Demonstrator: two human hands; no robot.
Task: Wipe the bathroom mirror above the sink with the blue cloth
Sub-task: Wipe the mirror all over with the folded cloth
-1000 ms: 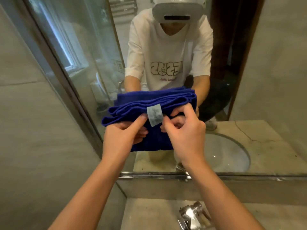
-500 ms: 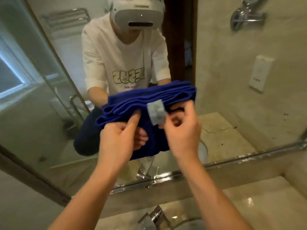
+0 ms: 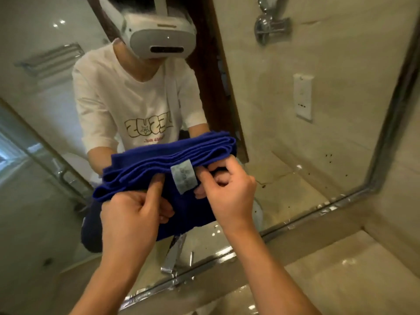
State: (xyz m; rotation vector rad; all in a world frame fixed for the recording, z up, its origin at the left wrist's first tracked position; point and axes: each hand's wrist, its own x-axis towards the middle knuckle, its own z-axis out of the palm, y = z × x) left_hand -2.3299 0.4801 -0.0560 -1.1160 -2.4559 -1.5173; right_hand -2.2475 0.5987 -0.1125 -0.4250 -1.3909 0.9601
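A folded blue cloth point(image 3: 168, 160) with a pale label hangs in front of the mirror point(image 3: 318, 110), held up by both hands. My left hand point(image 3: 134, 214) pinches its lower left folds between thumb and fingers. My right hand point(image 3: 227, 192) grips the right side just beside the label. The mirror fills most of the view and reflects a person in a white T-shirt wearing a headset. Whether the cloth touches the glass I cannot tell.
The mirror's metal frame point(image 3: 295, 221) runs along the bottom and up the right side. Below it lies a wet beige stone counter point(image 3: 329, 273). A tap's reflection point(image 3: 175, 253) shows under the cloth. Dark specks dot the glass at lower right.
The view has swung right and tilted, so the mirror's right frame edge now shows. Both hands keep the same hold on the cloth.
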